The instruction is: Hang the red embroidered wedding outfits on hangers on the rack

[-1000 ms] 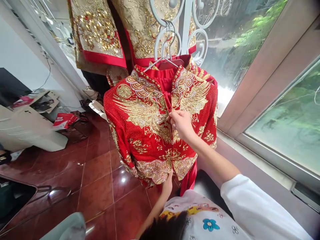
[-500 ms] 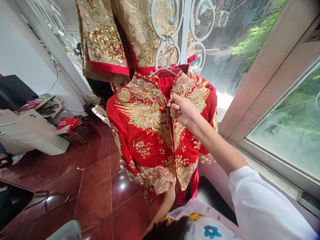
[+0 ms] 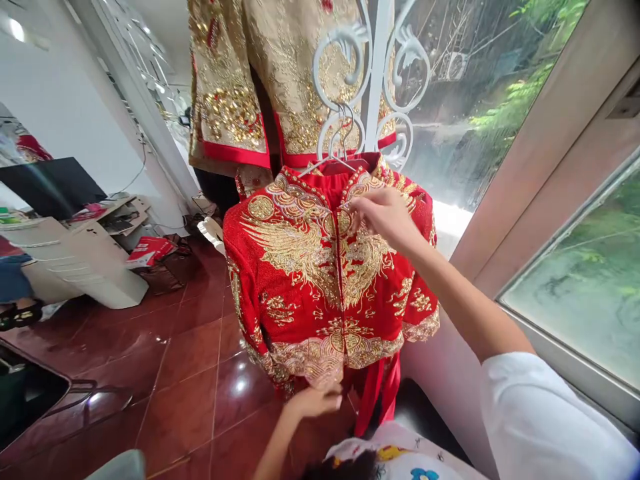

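Observation:
A red embroidered jacket (image 3: 300,293) with gold phoenix patterns hangs on a wire hanger (image 3: 331,155) in front of me. Its two front edges meet down the middle. My right hand (image 3: 385,217) is at the upper front, just below the collar, fingers bent and fingertips pinched against the cloth. Just below the hem, my left hand (image 3: 315,401) has its fingers stretched to the right, slightly blurred and holding nothing. Red ribbons (image 3: 383,393) hang down beneath the jacket.
Behind the jacket hang gold sequined garments (image 3: 295,87) by a white scrollwork metal stand (image 3: 377,80). A window frame (image 3: 505,167) rises at right. At left are a white desk (image 3: 95,267), a monitor (image 3: 53,187) and a red box (image 3: 150,252). Part of another person (image 3: 20,283) shows at the far left.
The jacket's front edges have come together along their length. My left hand has let go of the hem and dropped lower. My right hand has shifted slightly right in the view.

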A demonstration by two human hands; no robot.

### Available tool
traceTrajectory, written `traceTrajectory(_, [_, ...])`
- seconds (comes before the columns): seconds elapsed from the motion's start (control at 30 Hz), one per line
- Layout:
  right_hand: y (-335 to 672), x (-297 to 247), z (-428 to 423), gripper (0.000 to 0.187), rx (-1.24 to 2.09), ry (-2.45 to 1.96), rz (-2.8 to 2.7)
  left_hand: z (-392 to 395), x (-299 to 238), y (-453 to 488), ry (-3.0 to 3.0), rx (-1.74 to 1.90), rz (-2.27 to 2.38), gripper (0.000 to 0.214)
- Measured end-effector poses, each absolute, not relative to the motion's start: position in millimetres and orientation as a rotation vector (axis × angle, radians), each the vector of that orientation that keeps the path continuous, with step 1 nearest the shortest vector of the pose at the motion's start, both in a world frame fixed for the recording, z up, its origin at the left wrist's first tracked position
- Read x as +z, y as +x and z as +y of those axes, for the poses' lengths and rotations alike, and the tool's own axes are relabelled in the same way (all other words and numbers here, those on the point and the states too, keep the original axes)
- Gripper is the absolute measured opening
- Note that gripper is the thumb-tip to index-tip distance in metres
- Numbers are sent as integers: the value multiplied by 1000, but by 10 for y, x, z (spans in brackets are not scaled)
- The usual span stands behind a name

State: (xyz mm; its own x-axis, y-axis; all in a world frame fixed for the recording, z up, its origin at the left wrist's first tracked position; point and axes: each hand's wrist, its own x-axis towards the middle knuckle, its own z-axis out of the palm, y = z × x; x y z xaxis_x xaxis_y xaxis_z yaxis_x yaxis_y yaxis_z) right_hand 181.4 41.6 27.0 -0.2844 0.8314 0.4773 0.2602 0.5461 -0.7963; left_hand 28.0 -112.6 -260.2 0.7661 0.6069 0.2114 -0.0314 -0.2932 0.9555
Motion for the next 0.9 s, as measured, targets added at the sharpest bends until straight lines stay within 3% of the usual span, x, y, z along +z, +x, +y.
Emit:
traceTrajectory(0.07, [2136,246,593,18,122,-918,-1722,-1175,-2166,-33,1724,687,260,38])
traceTrajectory(0.13, [2422,245,837,18,-164,-902,-1747,-1192,-1561,-389,1847,734,511,31])
traceTrajectory(0.23, [2663,240,1135,38,-80,-932,-2107,-988,-608,-871,2165,1246,1375,27])
traceTrajectory(0.27, [2692,232,1187,44,-17,-956,-2193,-847,-363,-988,2244,1472,1633,37])
traceTrajectory(0.33, [2703,212,1221,51,95,-994,-2260,-514,-54,-1133,2228,1429,2184,53])
traceTrajectory(0.4, [2694,196,1198,55,185,-973,-2222,-220,64,-1177,2063,1296,2352,52])
traceTrajectory(0.5, [2731,167,1140,57,247,-885,-2073,-12,155,-1159,2033,1342,2197,45])
traceTrajectory(0.73, [3118,-53,1072,53,434,-943,-1828,101,357,-1174,1939,1087,1567,66])
traceTrajectory(0.9, [3204,-141,1154,45,478,-981,-1923,152,85,-1276,1895,1434,1672,56])
